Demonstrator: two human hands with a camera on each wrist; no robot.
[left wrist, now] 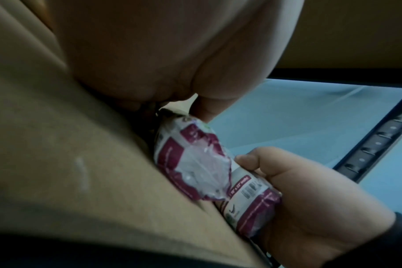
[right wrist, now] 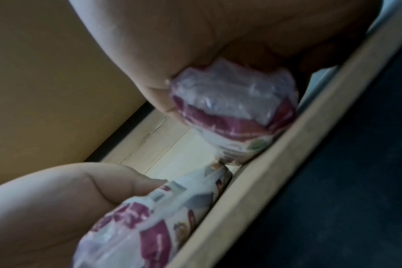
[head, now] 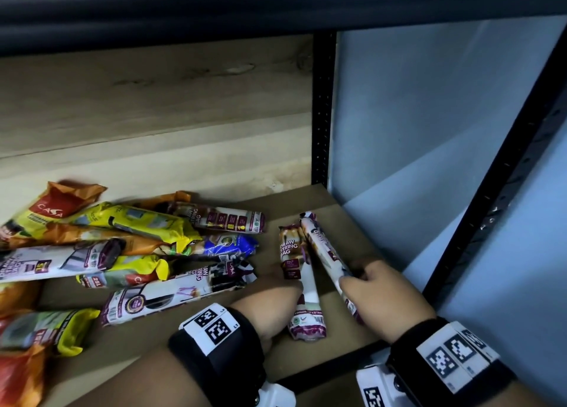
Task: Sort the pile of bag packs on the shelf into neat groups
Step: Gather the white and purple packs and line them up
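Observation:
Two white-and-maroon drawstring bag packs lie side by side, lengthwise, on the right part of the shelf board (head: 171,339). My left hand (head: 291,287) holds the left pack (head: 290,253) near its front half. In the left wrist view this pack (left wrist: 186,163) shows its crumpled end under my palm. My right hand (head: 352,279) grips the right pack (head: 319,244), which slants up to the left. The right wrist view shows that pack's end (right wrist: 232,108) in my palm. The mixed pile (head: 138,247) of yellow, orange, blue and white packs lies to the left.
A black upright post (head: 322,115) stands at the back right corner, and another upright (head: 491,192) slants at the front right. A pale blue wall (head: 429,115) closes the right side. A wooden panel (head: 153,115) backs the shelf, and a dark shelf (head: 245,1) hangs overhead.

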